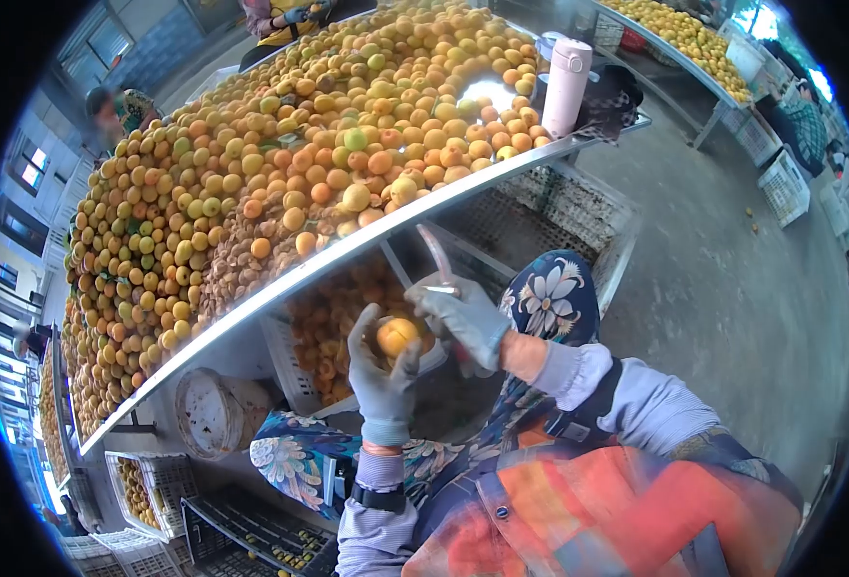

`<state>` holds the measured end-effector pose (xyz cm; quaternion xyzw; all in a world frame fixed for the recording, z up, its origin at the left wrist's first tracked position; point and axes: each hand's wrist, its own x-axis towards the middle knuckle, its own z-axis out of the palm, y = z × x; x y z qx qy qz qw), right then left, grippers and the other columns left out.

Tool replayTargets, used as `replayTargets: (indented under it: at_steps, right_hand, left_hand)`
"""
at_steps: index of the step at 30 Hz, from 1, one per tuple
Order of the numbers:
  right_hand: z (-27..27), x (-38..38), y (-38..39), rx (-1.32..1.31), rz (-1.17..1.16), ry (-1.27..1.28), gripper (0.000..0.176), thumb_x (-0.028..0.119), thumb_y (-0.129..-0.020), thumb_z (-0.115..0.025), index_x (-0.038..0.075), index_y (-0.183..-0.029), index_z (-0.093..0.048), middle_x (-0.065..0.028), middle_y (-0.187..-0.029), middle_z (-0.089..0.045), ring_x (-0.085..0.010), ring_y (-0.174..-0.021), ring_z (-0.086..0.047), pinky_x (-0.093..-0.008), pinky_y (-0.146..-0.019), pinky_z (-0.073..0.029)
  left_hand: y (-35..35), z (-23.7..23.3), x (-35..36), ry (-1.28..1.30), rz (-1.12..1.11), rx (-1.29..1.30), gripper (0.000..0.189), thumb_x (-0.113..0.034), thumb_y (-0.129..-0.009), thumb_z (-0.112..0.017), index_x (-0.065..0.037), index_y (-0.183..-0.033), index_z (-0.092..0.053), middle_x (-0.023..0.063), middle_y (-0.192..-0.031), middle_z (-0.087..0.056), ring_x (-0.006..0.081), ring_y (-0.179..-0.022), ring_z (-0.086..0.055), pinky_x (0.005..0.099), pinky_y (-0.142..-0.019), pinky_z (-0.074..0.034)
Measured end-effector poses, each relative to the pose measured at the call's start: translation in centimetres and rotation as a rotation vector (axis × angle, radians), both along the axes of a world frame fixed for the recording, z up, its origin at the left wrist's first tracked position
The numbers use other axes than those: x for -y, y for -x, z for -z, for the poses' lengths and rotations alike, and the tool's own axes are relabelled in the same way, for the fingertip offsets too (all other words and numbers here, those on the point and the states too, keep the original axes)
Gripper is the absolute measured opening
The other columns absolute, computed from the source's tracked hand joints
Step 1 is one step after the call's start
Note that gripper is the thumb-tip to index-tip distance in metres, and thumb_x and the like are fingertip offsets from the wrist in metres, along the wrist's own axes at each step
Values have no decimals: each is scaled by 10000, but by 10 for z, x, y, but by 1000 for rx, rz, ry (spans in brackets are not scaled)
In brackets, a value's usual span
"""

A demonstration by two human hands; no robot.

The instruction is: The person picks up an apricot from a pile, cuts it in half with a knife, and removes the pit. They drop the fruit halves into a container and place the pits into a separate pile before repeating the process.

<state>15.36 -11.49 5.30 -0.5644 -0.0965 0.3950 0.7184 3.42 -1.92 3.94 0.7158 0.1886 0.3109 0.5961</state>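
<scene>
My left hand (382, 383), in a grey glove, is closed around an apricot (397, 336) with a dark line across its skin. To its right, my grey-gloved right hand (467, 319) is closed on a slim curved tool (434, 252) with a pinkish upper part; a short shiny piece shows by the fingers. The tool is apart from the apricot. Below both hands, a white crate (291, 363) holds opened apricot pieces (333, 322). Above them, whole apricots (251, 159) cover the metal-edged table (280, 300), with a heap of brown pits (241, 262) near its edge.
A pink flask (567, 88) and dark cloth (609, 101) stand at the table's right corner. Beneath the table are a plastic crate (605, 207) and a stained white bucket (209, 413). More crates (160, 481) are lower left. Other people (275, 17) sit across the table.
</scene>
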Motion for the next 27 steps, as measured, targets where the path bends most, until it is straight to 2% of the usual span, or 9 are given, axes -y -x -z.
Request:
replayTargets:
  at_steps: [4,8,11,16,18,20,24,25,27]
  right_hand:
    - [-3,-18,18,49,-38,27,183,261,-924,-599,89,-986,-606,33,-804,-578,-33,-620,-530,-182,-497,-428]
    - [3,-35,31,-210,51,-205,167,244,-934,-595,84,-896,-563,30,-681,-558,-36,-499,-501,-170,-450,-394]
    - [6,-46,32,-35,85,-254,185,200,-932,-593,78,-820,-509,7,-560,-512,-45,-462,-482,-209,-410,-370]
    - [6,-63,29,113,206,-237,226,211,-908,-612,40,-773,-552,-20,-604,-550,-86,-522,-525,-213,-501,-416]
    - [5,-64,26,457,171,41,277,257,-859,-657,22,-732,-584,-44,-614,-546,-102,-589,-557,-245,-565,-447]
    - [11,-65,28,571,114,69,291,274,-844,-664,17,-728,-590,-60,-643,-556,-112,-600,-565,-263,-587,-456]
    - [9,-72,32,604,14,-76,302,314,-848,-650,35,-741,-607,-66,-739,-591,-119,-613,-574,-260,-576,-467]
    - [-28,-56,25,21,-163,-46,278,330,-861,-643,58,-814,-612,-40,-788,-602,-109,-632,-579,-233,-534,-465]
    - [-8,-62,11,-105,-102,-110,271,327,-870,-629,59,-849,-602,-30,-792,-591,-113,-667,-581,-251,-596,-485]
  left_hand:
    - [-5,6,-8,-604,-144,0,574,-352,-838,-696,-25,-1269,-503,131,-1134,-531,258,-1018,-565,349,-881,-472]
    - [-10,8,-11,-719,-204,-52,432,-377,-914,-576,-28,-1168,-547,136,-1056,-527,280,-956,-574,364,-805,-485]
    - [-17,17,-9,-394,-236,5,406,-400,-946,-515,-25,-1097,-557,127,-1027,-537,246,-919,-577,345,-779,-486]
    - [-29,18,-14,-334,-276,-83,334,-322,-971,-494,-2,-1058,-541,104,-976,-551,190,-867,-574,330,-769,-482]
    - [-34,24,-20,-379,-316,-130,300,-283,-972,-501,6,-1047,-536,97,-960,-559,172,-861,-571,327,-767,-482]
    - [-38,22,-18,628,-443,-131,248,-258,-911,-480,-66,-1044,-564,81,-931,-610,205,-894,-622,324,-751,-499]
    - [-33,-10,-10,904,-445,-89,437,-457,-992,-346,-76,-1010,-558,43,-869,-571,152,-768,-570,264,-667,-487]
    - [5,79,-61,1269,182,266,499,-478,-951,-394,-88,-1238,-511,100,-1112,-591,230,-947,-610,336,-759,-525]
    - [4,48,-48,1283,82,242,501,-504,-956,-376,-71,-1148,-540,68,-973,-592,155,-767,-543,255,-617,-436]
